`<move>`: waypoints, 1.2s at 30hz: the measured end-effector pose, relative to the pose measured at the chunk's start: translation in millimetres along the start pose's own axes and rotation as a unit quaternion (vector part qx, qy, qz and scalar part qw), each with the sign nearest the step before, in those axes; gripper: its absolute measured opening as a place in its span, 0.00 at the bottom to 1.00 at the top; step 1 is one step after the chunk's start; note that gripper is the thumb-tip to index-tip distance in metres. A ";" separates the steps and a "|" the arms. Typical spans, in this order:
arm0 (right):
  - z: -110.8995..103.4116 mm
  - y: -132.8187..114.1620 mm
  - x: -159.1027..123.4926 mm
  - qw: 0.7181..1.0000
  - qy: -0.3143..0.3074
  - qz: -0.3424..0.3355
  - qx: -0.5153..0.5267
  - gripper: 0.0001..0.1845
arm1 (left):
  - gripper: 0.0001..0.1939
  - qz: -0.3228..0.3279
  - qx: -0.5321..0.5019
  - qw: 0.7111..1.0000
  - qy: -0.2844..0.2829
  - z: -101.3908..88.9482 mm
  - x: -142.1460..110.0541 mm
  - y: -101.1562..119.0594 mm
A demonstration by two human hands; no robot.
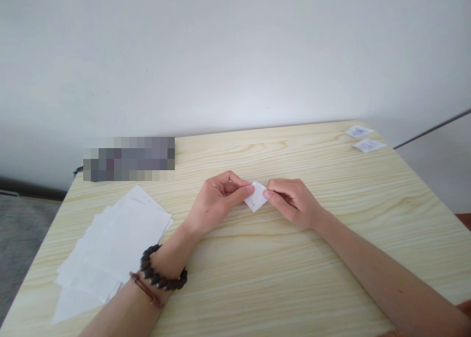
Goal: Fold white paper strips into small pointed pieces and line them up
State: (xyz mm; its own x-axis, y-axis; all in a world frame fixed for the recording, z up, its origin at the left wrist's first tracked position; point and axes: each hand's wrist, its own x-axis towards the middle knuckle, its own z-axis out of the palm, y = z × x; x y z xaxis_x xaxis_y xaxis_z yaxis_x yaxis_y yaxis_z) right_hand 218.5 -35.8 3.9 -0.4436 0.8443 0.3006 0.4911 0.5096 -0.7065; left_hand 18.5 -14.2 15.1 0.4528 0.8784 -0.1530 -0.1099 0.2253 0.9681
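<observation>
A small folded piece of white paper (254, 200) is held between my two hands above the middle of the table, one corner pointing toward me. My left hand (220, 198) pinches its left corner between thumb and fingers; a dark bead bracelet and a brown cord circle that wrist. On the opposite corner, my right hand (293, 200) grips with the thumb on top and the fingers curled beneath. Faint crease or edge lines show on the paper's face. The undersides of the fingers are hidden.
Overlapping sheets of white paper (121, 234) lie at the left, partly behind my left forearm. Two small folded white papers (369, 145) rest near the far right corner of the wood-grain table (294, 288). A blurred-out dark object (132, 159) stands at the back left, before the white wall (235, 52).
</observation>
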 end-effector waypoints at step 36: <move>-3.5 4.4 -0.4 0.997 -0.060 -0.040 0.002 0.16 | 0.09 -0.013 -0.014 0.999 0.032 0.0 -0.4 -0.9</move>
State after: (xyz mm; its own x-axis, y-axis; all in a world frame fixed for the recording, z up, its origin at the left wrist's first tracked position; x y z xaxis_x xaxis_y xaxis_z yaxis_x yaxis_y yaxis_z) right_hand 223.4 -33.3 2.9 -0.5677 0.7748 0.2784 0.4469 0.5740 -0.6861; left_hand 18.4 -14.8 14.3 0.3981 0.8970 -0.1921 -0.1244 0.2602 0.9575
